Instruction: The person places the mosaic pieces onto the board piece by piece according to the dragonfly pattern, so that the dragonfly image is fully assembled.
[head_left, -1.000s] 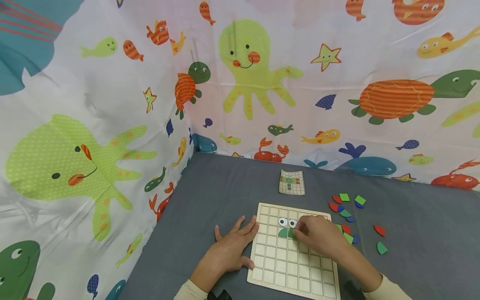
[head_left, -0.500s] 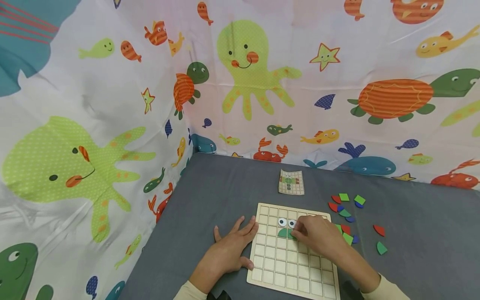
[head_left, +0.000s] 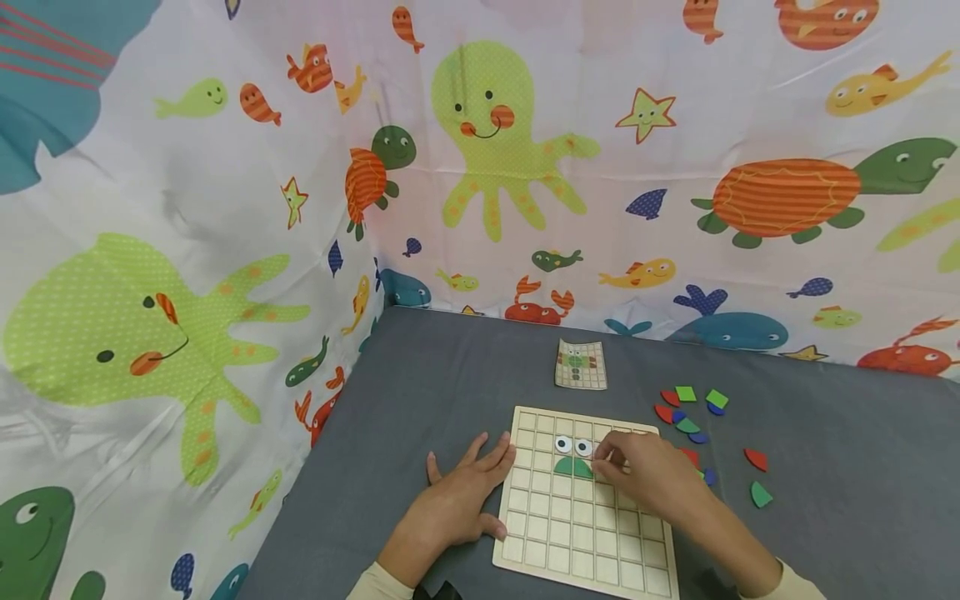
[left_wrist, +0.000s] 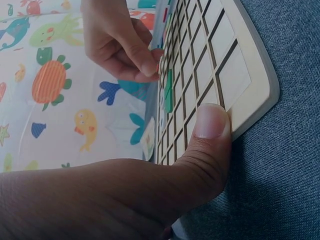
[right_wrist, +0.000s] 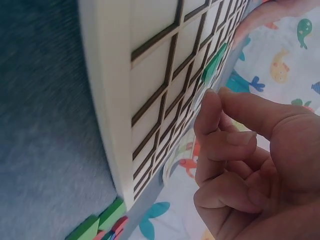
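Note:
A pale wooden grid board [head_left: 551,529] lies on the grey cloth. Side by side on it are two white eye pieces [head_left: 563,444], and just below them two dark green quarter-circle pieces [head_left: 582,468] form a dome. My left hand [head_left: 459,496] rests at the board's left edge, fingers spread; its thumb [left_wrist: 210,125] presses on the frame near a corner. Close over the board, right of the green pieces, is my right hand [head_left: 647,471]. Its fingers are curled, with thumb and index tips near each other; nothing shows between them in the right wrist view.
A small pattern card [head_left: 581,365] lies beyond the board. To the right are scattered loose flat pieces: red [head_left: 756,459], dark green [head_left: 761,495], light green [head_left: 686,394] and blue [head_left: 698,438]. A sea-animal printed curtain [head_left: 480,275] stands behind and at the left.
My right hand has shifted slightly right, off the right-hand green piece, which shows more fully. It now covers the light green pieces beside the board. My left hand stays in place.

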